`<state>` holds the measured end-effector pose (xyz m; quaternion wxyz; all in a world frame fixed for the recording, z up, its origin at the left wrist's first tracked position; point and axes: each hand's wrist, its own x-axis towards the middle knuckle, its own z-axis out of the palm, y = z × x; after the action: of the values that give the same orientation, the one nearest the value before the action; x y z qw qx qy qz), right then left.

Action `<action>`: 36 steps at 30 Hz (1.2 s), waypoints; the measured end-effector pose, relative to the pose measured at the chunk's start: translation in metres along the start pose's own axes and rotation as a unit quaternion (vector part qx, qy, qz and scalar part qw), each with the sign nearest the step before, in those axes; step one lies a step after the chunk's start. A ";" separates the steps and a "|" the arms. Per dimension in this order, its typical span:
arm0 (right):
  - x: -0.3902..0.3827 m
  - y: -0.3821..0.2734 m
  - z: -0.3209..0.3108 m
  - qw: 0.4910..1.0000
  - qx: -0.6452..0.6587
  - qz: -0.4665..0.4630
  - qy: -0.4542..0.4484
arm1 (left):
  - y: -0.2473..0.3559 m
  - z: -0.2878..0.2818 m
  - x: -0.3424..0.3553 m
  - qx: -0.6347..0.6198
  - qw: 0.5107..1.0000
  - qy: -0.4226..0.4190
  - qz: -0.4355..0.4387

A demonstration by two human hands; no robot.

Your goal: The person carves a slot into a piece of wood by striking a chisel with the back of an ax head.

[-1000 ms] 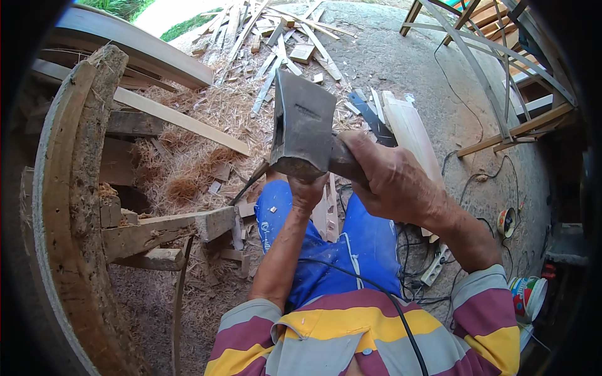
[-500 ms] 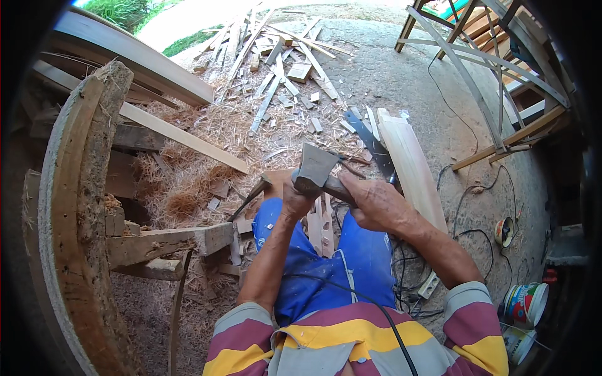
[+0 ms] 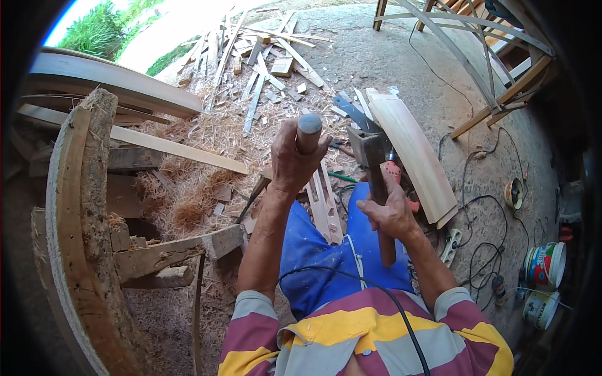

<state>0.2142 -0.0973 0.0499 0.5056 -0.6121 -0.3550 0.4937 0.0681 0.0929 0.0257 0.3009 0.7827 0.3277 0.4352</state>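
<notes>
In my left hand point(image 3: 291, 160), raised in front of me, is a thick cylinder with a round grey end point(image 3: 309, 123); its lower part is hidden by my closed fingers. My right hand point(image 3: 394, 213) is closed around the wooden handle of a hatchet point(image 3: 376, 178). The hatchet stands nearly upright, its dark metal head at the top and its handle end hanging over my blue-trousered thigh. The two tools are apart. Between my knees lies a slotted pale wooden piece point(image 3: 325, 210).
A curved, rough wooden frame point(image 3: 81, 219) stands at my left. Pale planks point(image 3: 417, 163) lie at right beside a red power drill point(image 3: 392, 170) and a dark saw blade point(image 3: 359, 114). Shavings and offcuts point(image 3: 263, 81) cover the ground ahead. Cables point(image 3: 483, 200) and buckets point(image 3: 544, 266) are at far right.
My left hand has left the hatchet head and now holds the cylinder higher up. My right hand has turned the hatchet upright and moved right. The view has shifted slightly.
</notes>
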 end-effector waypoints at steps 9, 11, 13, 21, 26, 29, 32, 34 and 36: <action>-0.015 0.002 0.005 1.000 0.012 0.003 -0.010 | -0.022 0.031 -0.029 -0.154 0.983 0.009 -0.094; -0.014 0.004 0.005 1.000 0.009 0.006 -0.016 | -0.028 0.036 -0.036 -0.166 0.980 0.037 -0.099; -0.014 0.005 0.005 1.000 0.008 0.008 -0.023 | -0.031 0.042 -0.039 -0.161 0.981 0.068 -0.085; -0.010 0.006 0.007 0.998 -0.014 0.028 -0.049 | -0.027 0.038 -0.042 -0.141 0.985 0.006 -0.103; -0.003 0.006 0.004 0.984 -0.157 -0.064 -0.054 | -0.033 0.049 -0.051 -0.130 0.988 -0.003 -0.078; 0.011 -0.006 -0.003 0.907 -0.317 -0.273 -0.049 | -0.043 0.055 -0.058 -0.112 0.993 0.012 -0.033; 0.008 -0.058 0.007 0.894 -0.328 -0.301 -0.056 | -0.069 0.058 -0.070 -0.121 0.991 0.036 -0.048; 0.006 -0.079 0.003 0.867 -0.353 -0.352 -0.013 | -0.047 0.062 -0.061 -0.078 0.997 0.025 0.010; 0.002 -0.082 0.002 0.828 -0.463 -0.316 -0.021 | -0.030 0.062 -0.055 -0.002 0.994 0.012 0.109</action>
<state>0.2185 -0.0753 0.1284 0.2840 -0.6180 -0.7265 0.0977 0.0926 0.0573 -0.0506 0.2491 0.8082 0.2433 0.4750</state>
